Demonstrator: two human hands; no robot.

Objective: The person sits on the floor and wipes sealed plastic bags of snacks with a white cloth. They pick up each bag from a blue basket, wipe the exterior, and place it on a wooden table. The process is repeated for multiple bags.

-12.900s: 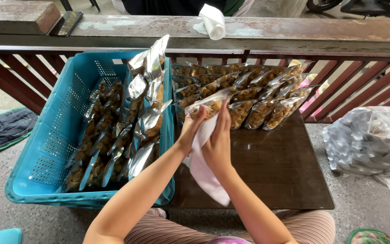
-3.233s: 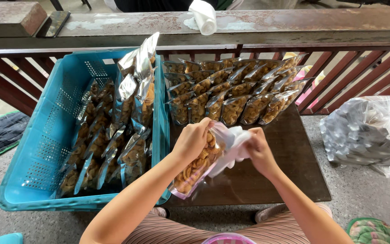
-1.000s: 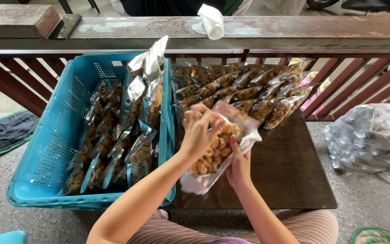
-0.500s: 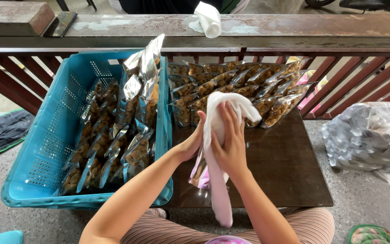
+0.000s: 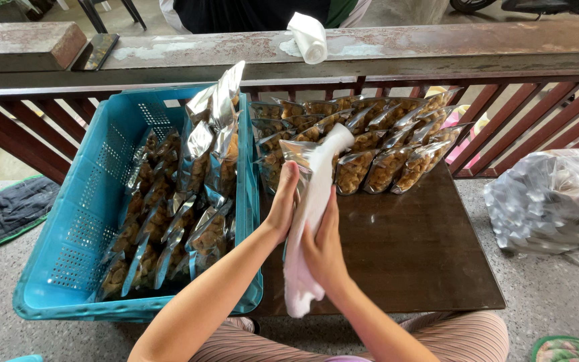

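Pressing a white cloth (image 5: 309,221) over the snack pouch (image 5: 297,155), both hands' (image 5: 283,201) (image 5: 324,245) grips sandwich it.

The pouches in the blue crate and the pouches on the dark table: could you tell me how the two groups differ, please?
The pouches in the blue crate fill a perforated blue crate in several packed rows; the pouches on the dark table form overlapping rows on the bare dark table. A few crate pouches stand taller, showing silver backs; the table pouches lean with clear fronts up. Both hold brown snacks.
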